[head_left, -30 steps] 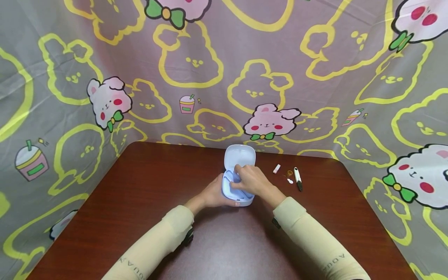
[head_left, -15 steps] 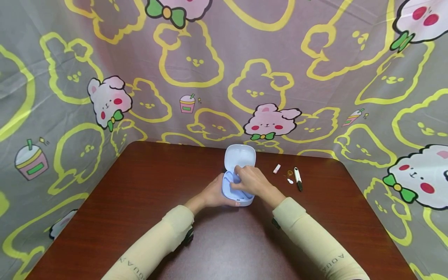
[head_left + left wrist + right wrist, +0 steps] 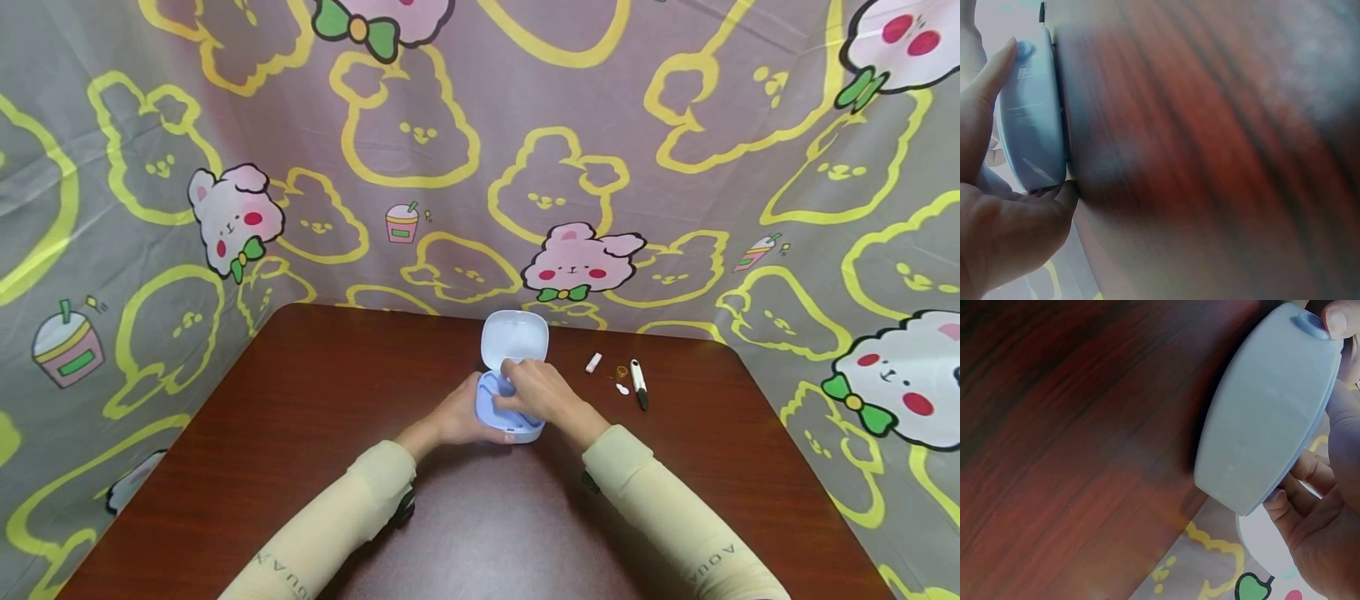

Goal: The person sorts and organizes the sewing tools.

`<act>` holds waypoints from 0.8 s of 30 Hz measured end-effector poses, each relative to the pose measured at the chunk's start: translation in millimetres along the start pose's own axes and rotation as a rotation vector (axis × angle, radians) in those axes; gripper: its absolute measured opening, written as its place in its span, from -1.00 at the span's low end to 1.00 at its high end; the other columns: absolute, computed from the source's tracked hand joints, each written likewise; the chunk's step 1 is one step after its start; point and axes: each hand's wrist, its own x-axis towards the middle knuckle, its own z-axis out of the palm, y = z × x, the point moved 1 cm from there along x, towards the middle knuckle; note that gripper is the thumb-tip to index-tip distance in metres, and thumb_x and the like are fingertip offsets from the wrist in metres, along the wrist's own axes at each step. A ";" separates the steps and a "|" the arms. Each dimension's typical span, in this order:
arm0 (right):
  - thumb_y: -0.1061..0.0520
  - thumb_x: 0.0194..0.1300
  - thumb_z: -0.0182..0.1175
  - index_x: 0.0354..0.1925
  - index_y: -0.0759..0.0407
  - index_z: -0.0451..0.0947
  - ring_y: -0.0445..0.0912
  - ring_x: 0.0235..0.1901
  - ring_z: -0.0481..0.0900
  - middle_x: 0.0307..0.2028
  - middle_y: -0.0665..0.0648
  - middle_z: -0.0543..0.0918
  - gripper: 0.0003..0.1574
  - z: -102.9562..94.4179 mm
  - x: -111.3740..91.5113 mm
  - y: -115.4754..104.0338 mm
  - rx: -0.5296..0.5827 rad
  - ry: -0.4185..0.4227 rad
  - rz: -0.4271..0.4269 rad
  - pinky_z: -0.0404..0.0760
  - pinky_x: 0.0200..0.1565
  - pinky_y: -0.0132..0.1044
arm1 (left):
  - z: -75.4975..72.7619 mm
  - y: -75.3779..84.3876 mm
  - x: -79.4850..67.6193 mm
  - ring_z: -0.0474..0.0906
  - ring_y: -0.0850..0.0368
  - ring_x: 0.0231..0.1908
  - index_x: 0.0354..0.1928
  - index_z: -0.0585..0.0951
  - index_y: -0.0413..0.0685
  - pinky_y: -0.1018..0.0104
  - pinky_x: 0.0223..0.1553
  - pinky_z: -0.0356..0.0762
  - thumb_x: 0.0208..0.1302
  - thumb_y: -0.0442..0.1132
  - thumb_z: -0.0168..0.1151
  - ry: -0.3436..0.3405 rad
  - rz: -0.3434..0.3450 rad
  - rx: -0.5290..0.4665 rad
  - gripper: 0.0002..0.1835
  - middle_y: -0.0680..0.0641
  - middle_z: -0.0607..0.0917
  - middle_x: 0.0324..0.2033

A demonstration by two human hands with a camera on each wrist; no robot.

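Note:
A light blue hinged case (image 3: 528, 436) stands on the table with its lid (image 3: 514, 337) raised at the back. Inside it is a blue inner tray (image 3: 489, 414) with moulded compartments. My left hand (image 3: 459, 414) grips the case's left side, its thumb along the front; in the right wrist view that thumb touches a round blue button (image 3: 1312, 325). My right hand (image 3: 542, 390) reaches over the case, fingers bent down into it and thumb apart from the index finger. Its fingertips are partly hidden, so I cannot tell whether they hold anything.
Right of the case lie a small pink-and-white block (image 3: 593, 362), a thin gold ring-shaped item (image 3: 621, 372), a small white piece (image 3: 622, 388) and a slim white tool with a black end (image 3: 639, 385). A patterned cloth (image 3: 450, 208) hangs behind the brown table (image 3: 360, 358).
My right hand has shifted very slightly down over the inner tray. The left hand keeps its grip, and the case and loose items stay where they were.

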 end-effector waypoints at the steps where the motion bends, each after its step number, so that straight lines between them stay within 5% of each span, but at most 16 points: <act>1: -0.22 0.17 0.39 -0.22 0.15 0.58 -0.14 -0.58 0.39 -0.62 -0.06 0.42 -0.50 0.1 -0.5 0.1 -0.004 -0.002 -0.001 0.35 -0.56 -0.27 | 0.1 0.2 0.1 0.50 0.10 0.01 0.34 0.29 -0.23 0.17 0.11 0.48 -0.18 0.12 0.71 -0.001 0.005 0.003 0.12 -0.10 0.51 0.11; 9: -0.20 0.25 0.40 -0.17 0.18 0.62 -0.14 -0.57 0.41 -0.62 -0.06 0.43 -0.51 -5.8 -4.1 0.3 0.029 -0.019 0.000 0.38 -0.54 -0.29 | -1.3 2.3 1.2 0.46 0.04 0.09 0.39 0.21 -0.27 0.11 0.16 0.46 -0.12 0.12 0.68 -0.019 0.002 0.016 0.16 -0.17 0.46 0.16; 16: -0.14 0.32 0.39 -0.21 0.18 0.65 -0.16 -0.54 0.40 -0.58 -0.06 0.46 -0.60 -7.4 -10.0 0.1 0.082 -0.051 -0.010 0.38 -0.50 -0.30 | -1.6 3.2 -2.0 0.29 -0.16 0.36 0.58 -0.20 -0.36 -0.04 0.37 0.30 0.00 0.16 0.60 -0.098 -0.087 0.015 0.43 -0.40 0.17 0.45; 24: -0.06 0.27 0.46 -0.45 0.16 0.54 -0.20 -0.58 0.32 -0.63 -0.04 0.35 -0.61 -12.0 -20.2 3.0 0.214 -0.075 -0.042 0.31 -0.54 -0.38 | 0.2 1.1 -1.3 0.40 -0.04 0.15 0.51 0.04 -0.22 0.03 0.19 0.43 -0.01 0.13 0.62 -0.081 -0.045 0.007 0.23 -0.24 0.36 0.22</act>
